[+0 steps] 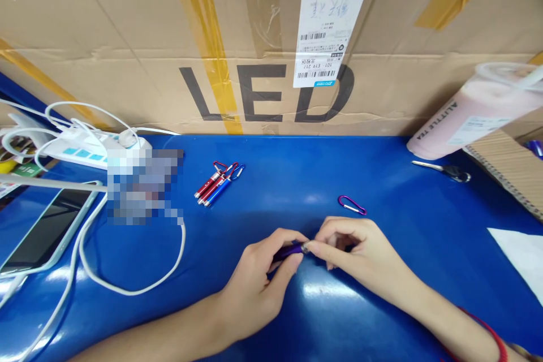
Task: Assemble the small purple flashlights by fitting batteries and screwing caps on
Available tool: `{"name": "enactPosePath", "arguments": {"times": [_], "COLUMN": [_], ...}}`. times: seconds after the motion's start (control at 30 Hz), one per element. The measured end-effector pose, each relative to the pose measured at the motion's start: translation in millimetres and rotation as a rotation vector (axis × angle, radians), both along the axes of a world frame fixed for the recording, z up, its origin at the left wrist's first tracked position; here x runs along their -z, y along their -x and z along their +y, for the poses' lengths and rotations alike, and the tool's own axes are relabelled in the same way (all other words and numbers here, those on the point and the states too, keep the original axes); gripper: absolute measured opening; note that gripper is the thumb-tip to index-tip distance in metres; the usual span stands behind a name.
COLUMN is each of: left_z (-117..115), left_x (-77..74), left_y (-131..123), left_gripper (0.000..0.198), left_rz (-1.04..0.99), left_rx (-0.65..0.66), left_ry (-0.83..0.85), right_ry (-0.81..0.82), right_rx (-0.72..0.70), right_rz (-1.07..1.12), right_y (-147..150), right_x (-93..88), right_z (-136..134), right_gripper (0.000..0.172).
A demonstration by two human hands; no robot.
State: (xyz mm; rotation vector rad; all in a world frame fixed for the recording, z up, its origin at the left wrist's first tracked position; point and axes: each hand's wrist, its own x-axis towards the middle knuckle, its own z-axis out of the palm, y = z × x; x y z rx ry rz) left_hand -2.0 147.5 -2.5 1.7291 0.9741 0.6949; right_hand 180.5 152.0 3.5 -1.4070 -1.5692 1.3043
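My left hand [267, 277] is closed around a small purple penlight [291, 251], which lies roughly level above the blue table. At the penlight's silvery right end, the thumb and fingertips of my right hand [354, 243] are pinched together; the fingers partly cover that end. Just beyond my right hand, a loose purple carabiner clip [352, 205] rests on the table. Farther left lie two red penlights [208, 185] and a blue penlight [218, 191] side by side, each with a carabiner attached.
A large cardboard box [148, 22] walls off the back. At left are a white power strip [80, 147], looping white cables [127, 293] and a phone [51, 232]. A tilted drink cup [462, 119], a key [445, 171] and white paper [521, 257] are at right.
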Motion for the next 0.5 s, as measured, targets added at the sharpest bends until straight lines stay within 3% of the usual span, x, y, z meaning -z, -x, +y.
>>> {"name": "enactPosePath", "arguments": {"times": [0.23, 0.5], "left_z": [1.9, 1.5], "left_x": [-1.6, 1.5], "left_y": [-2.8, -1.8], "left_gripper": [0.015, 0.017], "left_rz": [-0.048, -0.026], "left_rx": [-0.017, -0.017], "left_ry": [0.008, 0.055], "right_ry": [-0.185, -0.175], "right_rx": [0.038, 0.058], "right_rz": [-0.093, -0.094], "right_y": [0.0, 0.4], "right_x": [0.9, 2.4], "right_z": [-0.9, -2.5], "right_gripper": [0.029, 0.022]}}
